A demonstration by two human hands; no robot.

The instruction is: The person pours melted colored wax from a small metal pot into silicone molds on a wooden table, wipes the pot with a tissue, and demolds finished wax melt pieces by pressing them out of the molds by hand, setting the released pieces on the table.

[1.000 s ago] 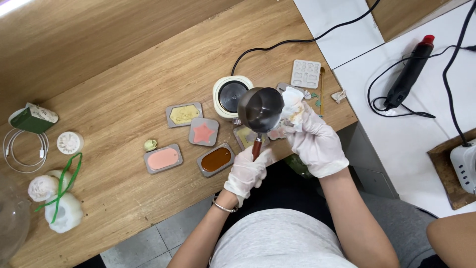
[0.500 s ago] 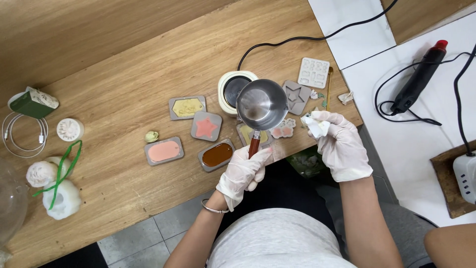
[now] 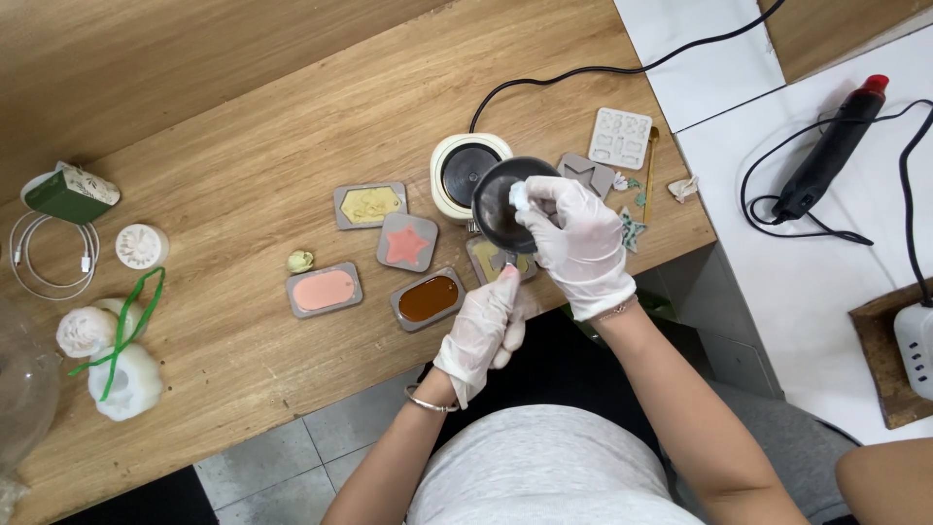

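Melting pot [image 3: 505, 204], small and dark, sits tilted just at 4 o'clock of the cream warmer [image 3: 468, 175], over the table's [image 3: 243, 175] near edge. Your left hand [image 3: 483, 329] closes around its handle from 6 o'clock, steadying it. Your right hand [image 3: 581, 238] pinches a white wad [image 3: 520, 194] inside the bowl, fingers curled so the wad presses its wall. Filled moulds [image 3: 428, 297] lie at 8 o'clock.

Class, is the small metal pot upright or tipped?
Tipped: the metal pot faces its dark inside at the camera while the right hand wipes it.
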